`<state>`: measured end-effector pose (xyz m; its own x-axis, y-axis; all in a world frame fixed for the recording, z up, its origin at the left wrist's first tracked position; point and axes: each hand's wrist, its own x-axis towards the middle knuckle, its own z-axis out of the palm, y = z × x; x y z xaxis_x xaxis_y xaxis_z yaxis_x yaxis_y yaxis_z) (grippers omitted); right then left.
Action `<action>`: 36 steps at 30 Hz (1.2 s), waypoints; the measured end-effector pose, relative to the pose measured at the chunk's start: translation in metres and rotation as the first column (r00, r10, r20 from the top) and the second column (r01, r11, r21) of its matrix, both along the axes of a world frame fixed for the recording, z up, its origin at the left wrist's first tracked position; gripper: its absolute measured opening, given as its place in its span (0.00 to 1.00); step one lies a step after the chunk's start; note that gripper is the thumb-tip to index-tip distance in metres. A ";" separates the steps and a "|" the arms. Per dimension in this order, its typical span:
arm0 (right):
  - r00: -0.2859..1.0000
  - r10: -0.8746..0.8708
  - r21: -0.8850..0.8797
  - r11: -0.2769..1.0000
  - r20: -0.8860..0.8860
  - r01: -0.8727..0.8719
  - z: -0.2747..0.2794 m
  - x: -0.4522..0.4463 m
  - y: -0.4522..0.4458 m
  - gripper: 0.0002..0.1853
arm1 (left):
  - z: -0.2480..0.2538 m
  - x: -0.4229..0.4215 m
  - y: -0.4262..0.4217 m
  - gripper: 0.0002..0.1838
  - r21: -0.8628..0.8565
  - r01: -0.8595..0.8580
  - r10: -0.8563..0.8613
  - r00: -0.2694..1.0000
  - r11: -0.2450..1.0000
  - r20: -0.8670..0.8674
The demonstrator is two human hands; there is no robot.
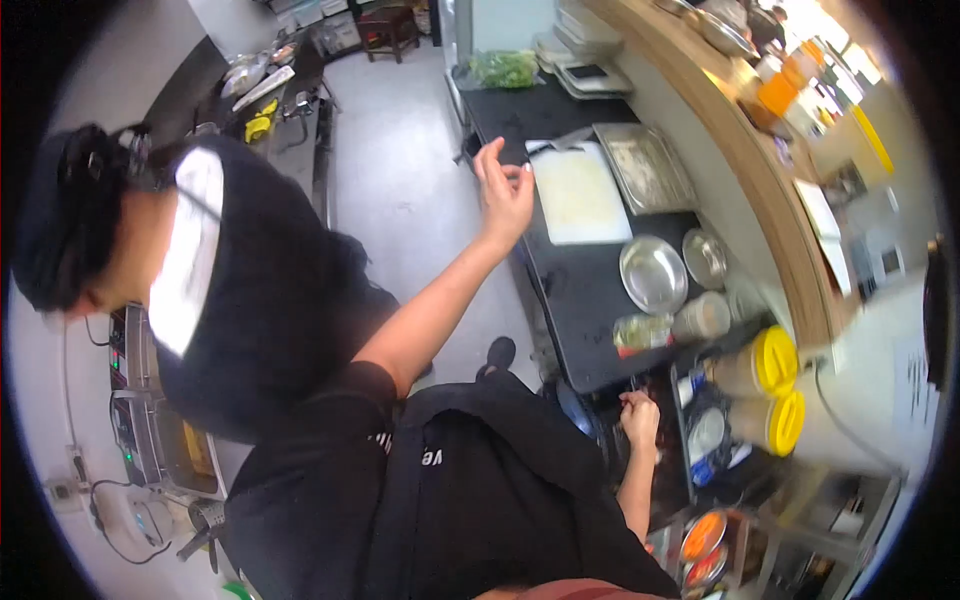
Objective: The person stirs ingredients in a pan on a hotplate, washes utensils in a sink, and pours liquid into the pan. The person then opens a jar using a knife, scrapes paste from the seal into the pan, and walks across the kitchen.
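Observation:
My left hand [507,200] is raised beside the near edge of the black counter [585,290], its fingers loosely bent and apart. A small white spot shows at a fingertip; I cannot tell what it is. Close to that hand lies a white cutting board [580,195], with a knife [560,143] across its far end. Down at the counter's right end, my right hand [639,418] has its fingers closed over a dark recess. Whatever they grip there is too small and dark to name.
Along the wall sit a metal tray [645,168], a steel bowl [653,274] and a clear container [642,334]. Yellow-lidded tubs [775,362] stand at right. Another person [270,270] in black stands close on my left. Bowls with orange food [703,536] are low right.

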<state>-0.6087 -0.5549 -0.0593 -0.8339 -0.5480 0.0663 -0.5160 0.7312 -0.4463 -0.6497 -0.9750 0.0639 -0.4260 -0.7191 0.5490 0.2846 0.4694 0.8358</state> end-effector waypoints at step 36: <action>0.953 0.300 -0.161 0.939 -0.053 -0.304 0.062 -0.474 -0.743 0.05 | -0.142 -0.324 -0.615 0.27 -0.158 0.022 0.052 0.891 0.987 0.451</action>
